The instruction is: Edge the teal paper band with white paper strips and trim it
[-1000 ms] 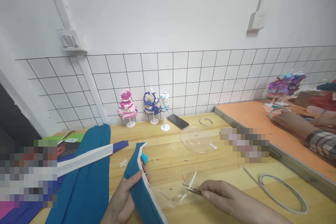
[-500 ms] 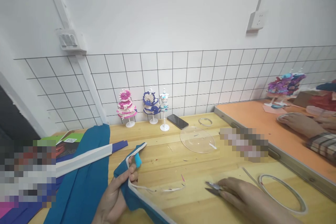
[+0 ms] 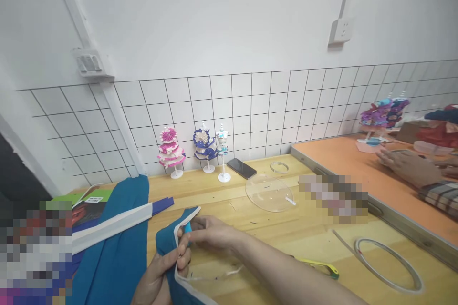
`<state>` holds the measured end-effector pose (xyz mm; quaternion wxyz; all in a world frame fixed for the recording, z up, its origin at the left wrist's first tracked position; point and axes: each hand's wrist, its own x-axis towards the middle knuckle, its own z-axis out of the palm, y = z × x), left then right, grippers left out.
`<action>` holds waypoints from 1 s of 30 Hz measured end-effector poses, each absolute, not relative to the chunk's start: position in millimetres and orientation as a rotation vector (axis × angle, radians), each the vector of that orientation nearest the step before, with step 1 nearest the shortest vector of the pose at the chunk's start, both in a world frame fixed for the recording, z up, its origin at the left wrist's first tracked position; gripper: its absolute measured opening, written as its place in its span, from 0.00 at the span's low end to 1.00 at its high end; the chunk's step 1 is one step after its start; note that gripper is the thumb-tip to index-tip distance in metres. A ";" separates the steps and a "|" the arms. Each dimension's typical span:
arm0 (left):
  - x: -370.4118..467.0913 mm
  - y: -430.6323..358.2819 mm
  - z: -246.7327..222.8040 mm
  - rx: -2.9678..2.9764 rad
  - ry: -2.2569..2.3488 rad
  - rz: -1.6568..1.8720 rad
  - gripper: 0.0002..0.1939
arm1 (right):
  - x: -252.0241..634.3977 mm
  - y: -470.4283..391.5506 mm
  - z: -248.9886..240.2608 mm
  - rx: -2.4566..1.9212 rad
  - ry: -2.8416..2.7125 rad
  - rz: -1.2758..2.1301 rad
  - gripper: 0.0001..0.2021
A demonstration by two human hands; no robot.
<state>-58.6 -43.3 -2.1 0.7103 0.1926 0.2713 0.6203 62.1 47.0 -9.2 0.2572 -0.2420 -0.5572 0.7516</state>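
A teal fabric strip with a white edge (image 3: 165,239) is gripped in my left hand (image 3: 162,267), the thumb and fingers pinched together on it. My right hand (image 3: 213,232) has come to the same strip, its thumb against a small bright blue piece (image 3: 188,228) and its other fingers partly hidden behind the strip's upper end. Under my right forearm lie snips with a yellow-green handle (image 3: 322,266), their blades mostly hidden. A thin whitish strip (image 3: 229,274) lies on the wooden table between my hands.
Wide teal fabric (image 3: 121,228) lies at left beneath a white band (image 3: 114,225). Small decorated stands (image 3: 171,152), a phone (image 3: 242,168) and a clear disc (image 3: 268,194) are farther back. A coiled strip (image 3: 390,264) lies right. Another person's hand (image 3: 408,167) rests over the orange table.
My right hand has put the snips down on the table and moved left to the fabric strip. My left hand keeps its hold on the strip.
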 end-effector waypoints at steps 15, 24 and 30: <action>-60.0 -42.6 3.6 0.392 0.634 1.443 0.17 | 73.0 58.3 -19.5 -0.709 -1.405 2.168 0.17; -55.9 -43.7 3.9 0.405 0.626 1.472 0.16 | 129.7 103.4 -25.5 -1.174 -1.637 1.815 0.13; -44.7 -40.1 -7.2 0.419 0.832 1.385 0.11 | 126.1 147.0 0.6 -1.408 -1.790 1.416 0.15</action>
